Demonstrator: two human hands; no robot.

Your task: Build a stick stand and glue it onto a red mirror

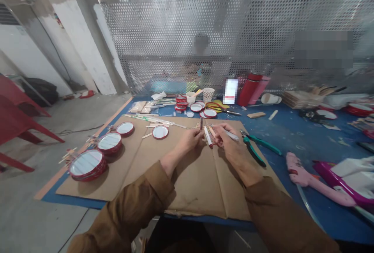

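Both hands meet over the cardboard sheet [181, 190] near its far edge. My left hand [191, 140] has its fingers pressed together around a small dark upright stick [201, 123]. My right hand [228, 140] is closed on a white pen [231, 134], its fingers also near a light wooden piece. Between the hands lies a white marker with a red end [208, 137]. Just beyond and to the left, a round red-rimmed lid [160, 132] rests on the cardboard beside short wooden sticks [147, 136].
Three round red tins with sticks [87, 163] stand at the left. Green-handled pliers [254, 151] and a pink glue gun [315, 187] lie right. Beyond are cups [208, 95], scissors [219, 108], a phone [230, 90], a red bottle [249, 89] and a perforated metal screen [163, 31].
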